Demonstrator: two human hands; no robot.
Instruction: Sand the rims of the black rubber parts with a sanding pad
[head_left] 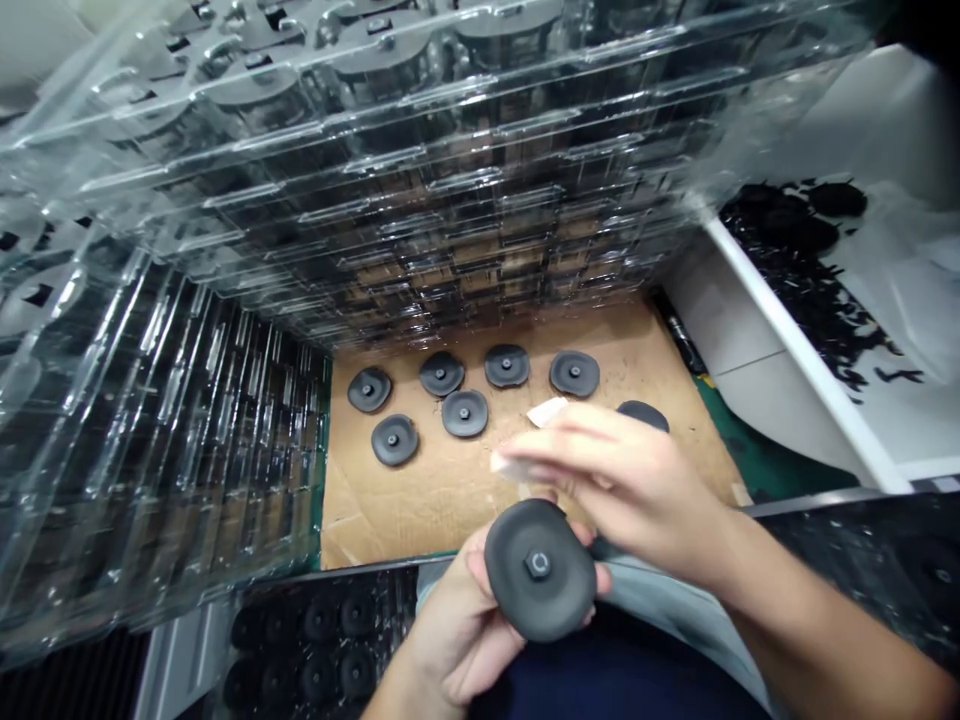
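Observation:
My left hand [472, 630] grips a round black rubber-like disc [517, 590] with rounded corners and a small hexagonal stud at its centre, its studded face turned up. Just above it, my right hand [637, 475] has its fingers pressed together on a thin white piece [514, 466], like a cloth or paper wipe; a second white corner shows above the fingers. Similar discs lie apart on the cardboard sheet [442, 510] beyond: one disc [394, 440] at the left, one disc [574, 373] at the right, several between. Another disc [643, 414] is partly hidden behind my right hand.
Tall stacks of clear plastic trays [450, 180] holding dark parts stand at the back and left. A white bin [810, 350] at the right contains black scraps [795, 250]. Below left lies a dark tray [315, 640] of discs. A black pen-like object [679, 335] lies beside the cardboard.

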